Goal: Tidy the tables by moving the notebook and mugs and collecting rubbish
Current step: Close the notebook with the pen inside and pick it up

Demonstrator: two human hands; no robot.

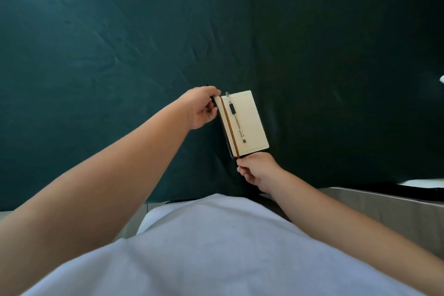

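Notebook handling is the step in hand. The left hand (201,108) has its grip clamped on the notebook (247,122) at its far left corner, a pen (236,120) on the open page; the right hand (257,170) pinches the near edge. The notebook lies mid-surface on the green cloth (96,55). Next, probably closing and lifting it; the loose pen may roll off. Something white (441,78) sits far right.

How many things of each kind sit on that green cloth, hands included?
Cream-paged open notebook with brown elastic band: 1
Clear ballpoint pen lying on its page: 1
Bare hands, left hand and right hand, gripping the notebook: 2
Total: 4
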